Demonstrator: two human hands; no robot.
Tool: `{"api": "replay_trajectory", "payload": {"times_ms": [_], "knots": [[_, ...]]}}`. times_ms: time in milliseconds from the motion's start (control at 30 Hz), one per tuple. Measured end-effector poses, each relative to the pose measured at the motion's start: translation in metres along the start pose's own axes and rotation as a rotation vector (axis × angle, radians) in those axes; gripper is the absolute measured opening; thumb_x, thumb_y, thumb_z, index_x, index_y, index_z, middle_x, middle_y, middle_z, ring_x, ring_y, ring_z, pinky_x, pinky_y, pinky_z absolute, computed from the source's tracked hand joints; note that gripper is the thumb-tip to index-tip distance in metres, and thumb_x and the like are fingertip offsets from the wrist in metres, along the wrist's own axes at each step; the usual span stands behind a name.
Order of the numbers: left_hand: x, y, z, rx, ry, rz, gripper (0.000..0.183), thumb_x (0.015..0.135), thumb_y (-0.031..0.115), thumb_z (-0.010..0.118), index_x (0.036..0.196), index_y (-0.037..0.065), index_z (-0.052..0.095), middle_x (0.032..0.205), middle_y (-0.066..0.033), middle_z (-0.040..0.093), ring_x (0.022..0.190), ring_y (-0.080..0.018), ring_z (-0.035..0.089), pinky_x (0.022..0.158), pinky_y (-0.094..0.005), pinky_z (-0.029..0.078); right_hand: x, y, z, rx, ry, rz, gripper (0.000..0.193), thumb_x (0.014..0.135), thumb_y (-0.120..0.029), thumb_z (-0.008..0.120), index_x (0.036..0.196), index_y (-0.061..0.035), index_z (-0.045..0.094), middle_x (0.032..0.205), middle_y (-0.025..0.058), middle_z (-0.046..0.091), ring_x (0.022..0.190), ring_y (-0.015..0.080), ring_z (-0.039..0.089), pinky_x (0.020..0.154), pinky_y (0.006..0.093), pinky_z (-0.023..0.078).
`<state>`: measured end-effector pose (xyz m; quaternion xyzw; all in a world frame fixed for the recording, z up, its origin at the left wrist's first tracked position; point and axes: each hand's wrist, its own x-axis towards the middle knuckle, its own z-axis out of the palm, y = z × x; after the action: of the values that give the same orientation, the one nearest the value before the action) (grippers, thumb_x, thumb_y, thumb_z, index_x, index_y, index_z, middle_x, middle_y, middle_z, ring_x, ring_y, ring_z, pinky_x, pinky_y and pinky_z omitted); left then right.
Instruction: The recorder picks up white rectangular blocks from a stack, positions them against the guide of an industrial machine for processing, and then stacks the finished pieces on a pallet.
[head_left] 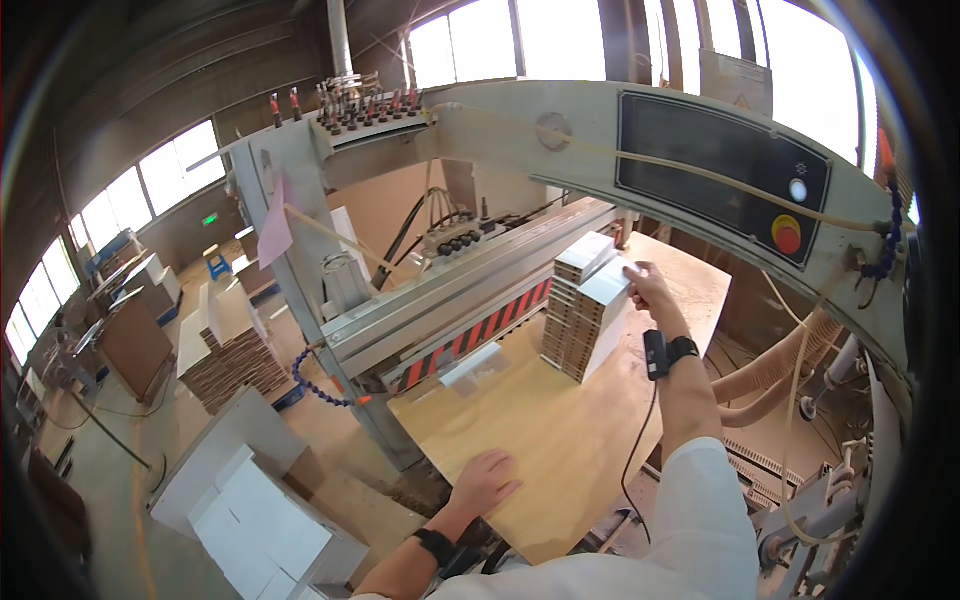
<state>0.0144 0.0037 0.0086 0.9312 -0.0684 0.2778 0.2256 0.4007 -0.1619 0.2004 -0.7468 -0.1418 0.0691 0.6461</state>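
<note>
On the plywood tabletop (545, 430) of a machine stands a tall stack of white-faced boards (590, 320), with brown, slotted edges showing. Two piles make up its top, one a little behind the other. My right hand (650, 287) is at the upper right of the stack, its fingers bent and closed on the edge of the top white board (608, 280). What the fingertips do under the edge is hidden. My left hand (487, 482) rests on the near left part of the tabletop, fingers stretched out, holding nothing. A thin clear piece (474, 368) lies by the striped bar.
Behind the stack runs a metal beam with a red-and-black striped guard (475, 335). A control panel with a red stop button (787, 236) hangs at the upper right. White panels (260, 525) lie at lower left; more stacked boards (235, 350) stand beyond. Hoses (775, 375) run at right.
</note>
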Motion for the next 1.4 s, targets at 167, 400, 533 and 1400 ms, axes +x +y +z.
{"api": "replay_trajectory", "payload": {"times_ms": [167, 400, 533, 1400], "knots": [[0.000, 0.000, 0.002, 0.034, 0.003, -0.030, 0.034, 0.074, 0.028, 0.066, 0.097, 0.004, 0.057, 0.105, -0.0110, 0.055, 0.103, -0.0278, 0.051, 0.088, -0.0380, 0.040, -0.018, 0.000, 0.003, 0.274, 0.158, -0.085, 0.044, 0.082, -0.019, 0.060, 0.116, -0.0021, 0.038, 0.058, 0.0040, 0.048, 0.041, 0.0091, 0.044, 0.032, 0.0215, 0.033], [0.001, 0.003, -0.002, 0.032, -0.017, -0.083, 0.032, 0.076, 0.029, 0.064, 0.095, 0.004, 0.058, 0.105, -0.0098, 0.055, 0.104, -0.0274, 0.050, 0.089, -0.0380, 0.040, -0.129, 0.027, 0.050, 0.383, -0.220, -0.309, 0.038, 0.085, -0.010, 0.054, 0.121, -0.0050, 0.045, 0.055, -0.0004, 0.048, 0.039, 0.0072, 0.044, 0.031, 0.0201, 0.034], [0.003, 0.004, -0.002, 0.022, -0.005, -0.083, 0.031, 0.075, 0.028, 0.064, 0.094, 0.004, 0.058, 0.105, -0.0095, 0.055, 0.104, -0.0267, 0.050, 0.089, -0.0378, 0.040, -0.184, 0.097, 0.090, 0.281, -0.429, 0.116, 0.035, 0.085, -0.011, 0.055, 0.118, -0.0026, 0.046, 0.061, 0.0025, 0.052, 0.038, 0.0092, 0.046, 0.032, 0.0230, 0.036], [0.159, -0.117, 0.007, 0.265, -0.179, -0.118, 0.018, 0.082, 0.013, 0.047, 0.094, 0.003, 0.056, 0.096, -0.0116, 0.056, 0.088, -0.0272, 0.058, 0.069, -0.0394, 0.048, -0.206, 0.170, 0.109, 0.160, -0.150, -0.053, 0.018, 0.093, -0.013, 0.042, 0.110, -0.0090, 0.040, 0.073, 0.0038, 0.053, 0.061, 0.0089, 0.048, 0.053, 0.0239, 0.041]]}}
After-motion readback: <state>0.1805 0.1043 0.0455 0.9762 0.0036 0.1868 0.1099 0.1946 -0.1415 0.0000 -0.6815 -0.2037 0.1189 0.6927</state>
